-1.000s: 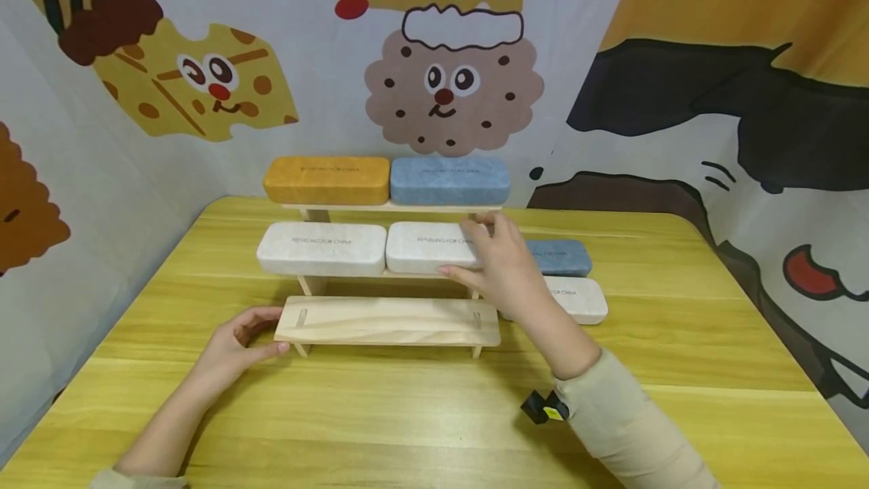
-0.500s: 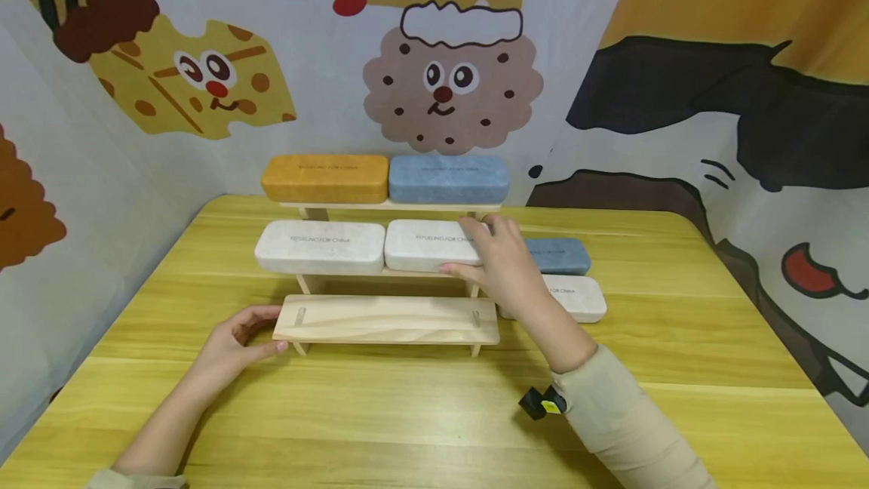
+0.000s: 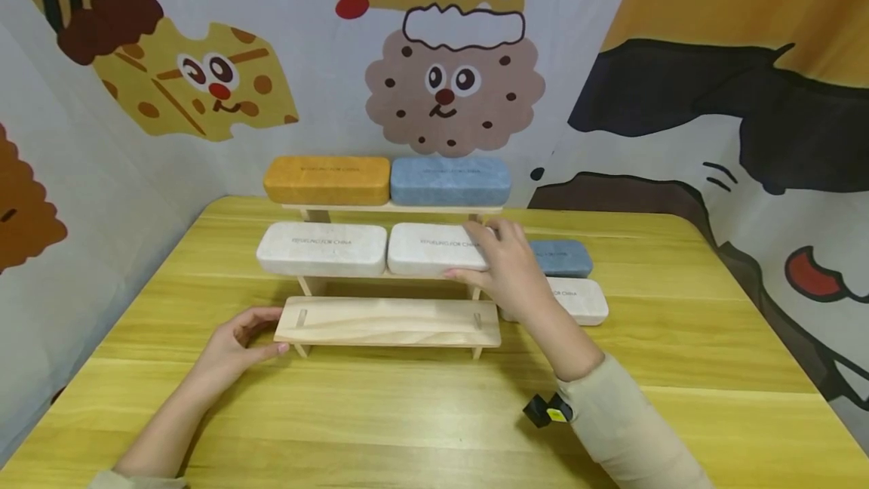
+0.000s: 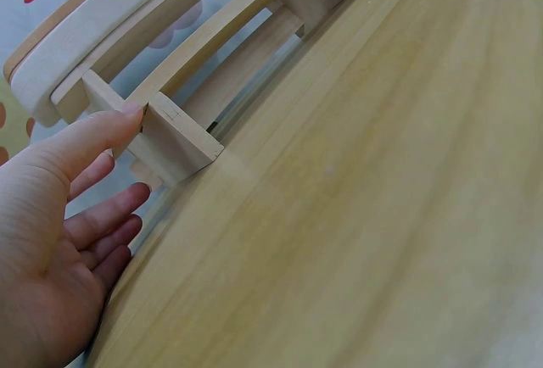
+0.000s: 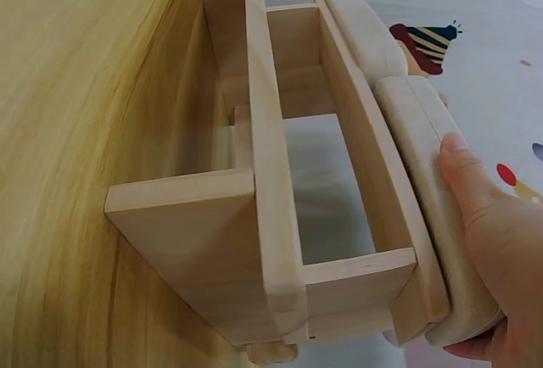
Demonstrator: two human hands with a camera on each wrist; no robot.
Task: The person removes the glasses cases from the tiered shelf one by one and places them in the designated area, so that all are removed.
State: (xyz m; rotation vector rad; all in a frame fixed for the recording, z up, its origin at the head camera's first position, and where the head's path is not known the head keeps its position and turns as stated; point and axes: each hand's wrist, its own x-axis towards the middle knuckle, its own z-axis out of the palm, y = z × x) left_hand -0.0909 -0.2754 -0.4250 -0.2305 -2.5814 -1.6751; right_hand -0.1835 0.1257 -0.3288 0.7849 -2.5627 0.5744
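Observation:
A three-tier wooden stand [image 3: 387, 321] is on the table. On its middle tier, in the head view, lie two white cases shaped like glasses cases, with printed lettering: a left one [image 3: 322, 247] and a right one [image 3: 434, 247]. My right hand [image 3: 512, 266] grips the right white case by its right end, thumb on the front, as the right wrist view also shows. With thumb and fingers my left hand [image 3: 227, 349] holds the left end of the bare bottom tier; in the left wrist view the thumb [image 4: 102, 135] presses its front corner.
The top tier carries an orange case [image 3: 327, 181] and a light blue case [image 3: 451, 181]. Right of the stand, a darker blue case [image 3: 563, 259] and another white case [image 3: 580, 300] lie on the table [image 3: 380, 421], partly behind my right arm. A cartoon-printed cloth [image 3: 319, 59] hangs behind.
My right hand and the right white case have shifted very slightly to the right, leaving a thin gap between the two white cases. My left hand stays in place.

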